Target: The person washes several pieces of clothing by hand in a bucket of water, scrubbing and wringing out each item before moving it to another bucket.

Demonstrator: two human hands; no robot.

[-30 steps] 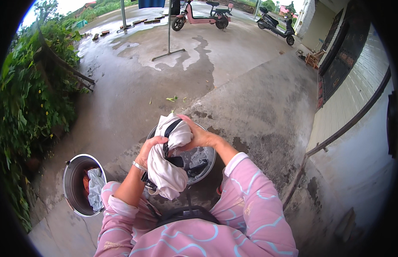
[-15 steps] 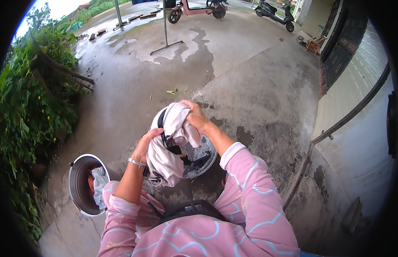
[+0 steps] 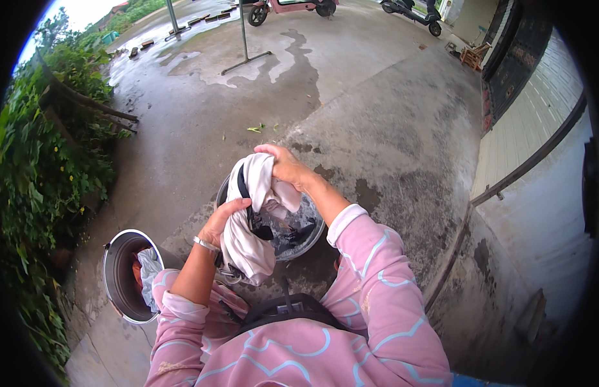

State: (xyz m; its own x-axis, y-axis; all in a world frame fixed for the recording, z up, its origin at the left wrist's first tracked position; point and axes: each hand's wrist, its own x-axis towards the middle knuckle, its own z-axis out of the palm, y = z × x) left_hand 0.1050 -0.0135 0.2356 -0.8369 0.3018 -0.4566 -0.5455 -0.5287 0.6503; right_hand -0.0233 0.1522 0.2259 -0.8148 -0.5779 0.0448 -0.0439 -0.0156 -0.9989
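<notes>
Both my hands hold a wet white garment with black trim above a metal basin of water and dark laundry on the concrete. My left hand grips the garment's lower, bunched part. My right hand clasps its upper end, pulled up over the basin's far rim. The cloth hangs down in front of my knees. My pink sleeves fill the lower edge of the view.
A metal bucket holding pale and reddish cloth stands to my left. Green bushes line the left side. A wall and a dark pipe run along the right. Scooters and a metal pole stand stand far ahead on wet concrete.
My right hand has lifted the garment's upper end higher and further from me. The left hand has slid along the bunched cloth. The view has tipped slightly downward.
</notes>
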